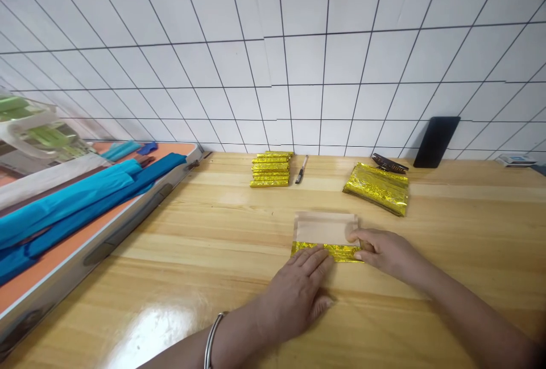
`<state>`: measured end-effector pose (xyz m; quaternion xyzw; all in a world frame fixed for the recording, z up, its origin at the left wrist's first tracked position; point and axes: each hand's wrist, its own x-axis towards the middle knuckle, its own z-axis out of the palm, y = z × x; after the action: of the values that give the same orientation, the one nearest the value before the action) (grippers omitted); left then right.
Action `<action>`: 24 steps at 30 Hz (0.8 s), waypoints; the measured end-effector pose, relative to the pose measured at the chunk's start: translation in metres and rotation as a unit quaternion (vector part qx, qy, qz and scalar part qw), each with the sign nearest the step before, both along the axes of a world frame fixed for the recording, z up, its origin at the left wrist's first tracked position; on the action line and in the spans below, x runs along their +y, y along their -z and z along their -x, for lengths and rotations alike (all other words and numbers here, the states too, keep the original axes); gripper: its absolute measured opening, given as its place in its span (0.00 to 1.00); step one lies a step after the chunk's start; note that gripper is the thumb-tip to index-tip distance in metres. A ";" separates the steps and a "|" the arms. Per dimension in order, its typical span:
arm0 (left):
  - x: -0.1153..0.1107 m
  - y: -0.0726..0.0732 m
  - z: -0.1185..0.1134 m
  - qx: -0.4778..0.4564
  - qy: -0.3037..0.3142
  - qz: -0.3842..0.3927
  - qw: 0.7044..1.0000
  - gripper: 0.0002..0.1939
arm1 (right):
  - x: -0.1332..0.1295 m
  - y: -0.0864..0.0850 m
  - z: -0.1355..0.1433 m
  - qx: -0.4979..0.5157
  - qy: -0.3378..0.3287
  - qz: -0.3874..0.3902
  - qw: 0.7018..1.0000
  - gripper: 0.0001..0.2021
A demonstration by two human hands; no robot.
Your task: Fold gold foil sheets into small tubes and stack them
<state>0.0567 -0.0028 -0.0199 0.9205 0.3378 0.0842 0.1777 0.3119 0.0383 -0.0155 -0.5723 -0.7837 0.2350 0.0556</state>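
A sheet of gold foil paper point(326, 228) lies in front of me with its pale brown backing up, and its near edge is folded over in a shiny gold band. My left hand point(301, 286) rests flat on that band, fingers stretched out and close together. At the sheet's right edge, my right hand point(381, 252) pinches the end of the fold between thumb and fingers. Farther back stands a stack of narrow folded gold strips point(270, 170). To the right lies a pile of gold foil sheets point(377, 189).
A pen point(302, 170) lies beside the strips. Behind the sheet pile sits a black hair claw clip point(390, 163), and a black phone point(436, 142) leans on the tiled wall. At left, a raised orange surface holds blue folded material point(85, 201) and a white-handled container point(25, 130).
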 end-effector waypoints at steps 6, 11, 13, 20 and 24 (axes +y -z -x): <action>0.000 -0.002 -0.002 -0.021 0.000 0.004 1.000 0.30 | 0.000 0.001 -0.002 0.023 -0.009 0.010 1.000 0.12; 0.000 -0.010 -0.003 -0.022 -0.001 0.012 1.000 0.27 | 0.000 0.000 0.000 0.040 -0.006 0.019 0.999 0.12; -0.001 -0.014 -0.005 -0.017 -0.007 0.013 1.000 0.26 | 0.000 0.001 0.000 0.045 -0.007 0.018 0.999 0.12; -0.013 -0.015 -0.024 0.011 -0.063 -0.019 0.998 0.25 | 0.000 0.005 -0.005 0.049 -0.020 0.015 0.998 0.13; -0.021 -0.009 -0.028 0.008 -0.078 -0.044 0.996 0.31 | 0.000 0.004 -0.007 0.051 -0.033 0.010 0.998 0.13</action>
<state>0.0850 -0.0235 -0.0105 0.8988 0.4060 0.1051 0.1275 0.3185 0.0381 -0.0197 -0.5342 -0.7956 0.2736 0.0824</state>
